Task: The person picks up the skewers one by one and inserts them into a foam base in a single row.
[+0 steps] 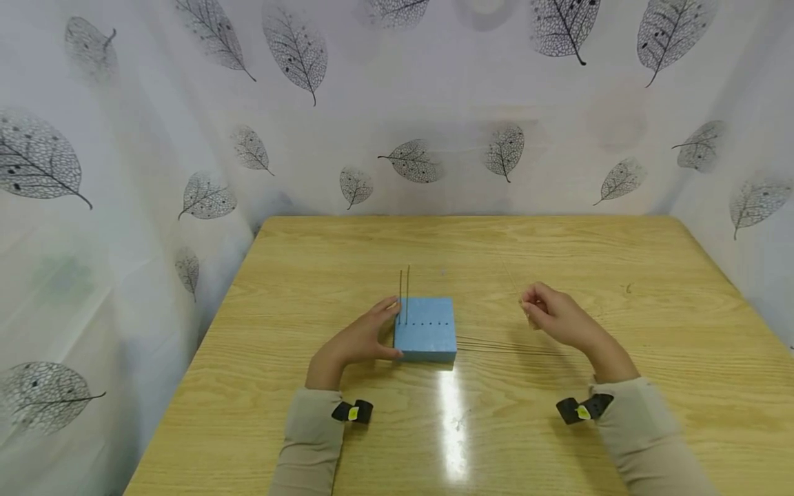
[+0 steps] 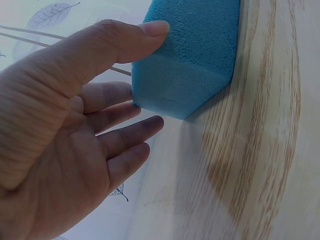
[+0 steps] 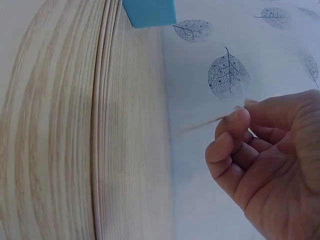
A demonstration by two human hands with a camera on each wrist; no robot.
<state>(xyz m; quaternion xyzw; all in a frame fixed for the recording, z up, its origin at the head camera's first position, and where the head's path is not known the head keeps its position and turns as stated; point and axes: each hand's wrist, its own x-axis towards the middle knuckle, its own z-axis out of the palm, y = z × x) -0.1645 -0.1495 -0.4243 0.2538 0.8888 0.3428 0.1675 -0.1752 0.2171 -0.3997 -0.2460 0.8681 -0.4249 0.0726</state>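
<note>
A blue foam block [image 1: 428, 341] with a row of small holes lies on the table. Two thin sticks [image 1: 407, 293] stand upright in the holes at its left end. My left hand [image 1: 356, 337] holds the block by its left side, thumb at the front corner and fingertips at the back; in the left wrist view the thumb [image 2: 155, 30] lies against the foam [image 2: 195, 55]. To the right of the block, my right hand [image 1: 561, 317] is raised above the table and pinches one thin stick [image 3: 200, 125] between thumb and forefinger, its other fingers curled.
Several more thin sticks [image 1: 509, 346] lie side by side on the wooden table [image 1: 279, 289], running right from the block under my right hand. A white curtain with printed leaves [image 1: 298, 165] hangs behind the table and along both sides.
</note>
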